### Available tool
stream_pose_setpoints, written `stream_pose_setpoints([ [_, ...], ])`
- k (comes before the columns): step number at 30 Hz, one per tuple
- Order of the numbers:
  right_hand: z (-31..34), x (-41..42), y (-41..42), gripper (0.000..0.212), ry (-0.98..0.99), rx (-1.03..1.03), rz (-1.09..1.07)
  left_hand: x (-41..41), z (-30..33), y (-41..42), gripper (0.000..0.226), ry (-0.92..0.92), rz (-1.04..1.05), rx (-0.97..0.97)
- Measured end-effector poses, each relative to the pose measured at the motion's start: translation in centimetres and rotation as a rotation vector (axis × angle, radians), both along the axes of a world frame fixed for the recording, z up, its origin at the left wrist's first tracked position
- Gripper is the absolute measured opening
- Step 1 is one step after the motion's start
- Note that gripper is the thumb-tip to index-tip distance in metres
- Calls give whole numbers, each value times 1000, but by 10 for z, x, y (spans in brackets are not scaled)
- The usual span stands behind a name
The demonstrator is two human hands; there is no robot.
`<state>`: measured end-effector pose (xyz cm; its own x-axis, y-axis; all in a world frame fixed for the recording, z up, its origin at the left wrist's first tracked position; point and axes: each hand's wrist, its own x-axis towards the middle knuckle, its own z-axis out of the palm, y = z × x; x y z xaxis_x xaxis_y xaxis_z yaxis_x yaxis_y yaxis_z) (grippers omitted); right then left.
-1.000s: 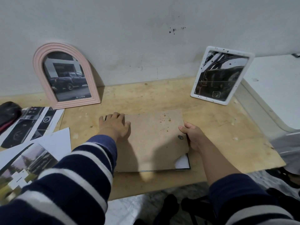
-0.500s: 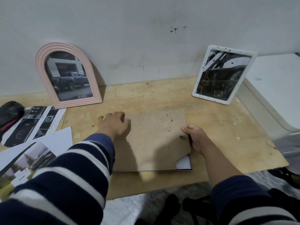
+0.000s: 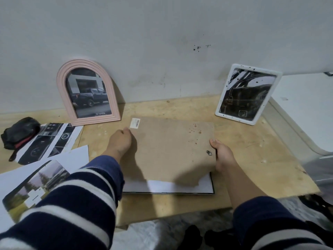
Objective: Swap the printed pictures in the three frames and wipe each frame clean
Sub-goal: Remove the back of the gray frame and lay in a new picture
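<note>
— On the table (image 3: 243, 150), how many frames?
— Three: pink arch (image 3: 62, 98) at ten o'clock, white frame (image 3: 273, 91) at two, black frame (image 3: 212, 184) flat at centre.
— Your hands?
— My left hand (image 3: 119, 141) and right hand (image 3: 222, 156) pinch the backing board (image 3: 171, 150), which hides most of the sheet beneath. Two prints (image 3: 52, 141) lie at nine; sleeves cover the nearer one.

The backing board (image 3: 171, 150) looks like matt brown fibreboard, spotted with stains. The tabletop (image 3: 252, 159) is rough, scuffed plywood; the arched pink frame (image 3: 62, 91) is smooth, ridged, and the prints (image 3: 52, 141) glossy paper
</note>
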<state>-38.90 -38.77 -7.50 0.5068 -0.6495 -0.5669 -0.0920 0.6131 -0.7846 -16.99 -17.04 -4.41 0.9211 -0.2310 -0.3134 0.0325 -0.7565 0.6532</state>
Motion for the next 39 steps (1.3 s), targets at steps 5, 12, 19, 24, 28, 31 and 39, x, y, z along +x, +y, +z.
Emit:
stream_pose_setpoints([
  [5, 8, -29, -19, 32, 28, 113, -285, -8, 14, -24, 43, 28, -128, -62],
  [12, 5, -104, -45, 14, 398, -62, -576, -65, 6, -94, 16, 165, -389, -156],
  [19, -13, -151, -67, 39, 757, -262, -445, -103, -1, -144, 13, 125, -577, -102],
  [24, -6, -161, -78, 54, 1034, -387, -212, -121, -8, -154, 26, 89, -708, 7],
  [28, -3, -156, -72, 74, 1132, -427, -30, -135, -16, -157, 35, -10, -823, 174],
  [31, -7, -150, -64, 87, 1153, -428, 21, -136, -21, -154, 35, -154, -893, 253],
  [39, -9, -131, -52, 65, 1244, -556, 44, -139, -30, -146, 80, -420, -988, 438],
])
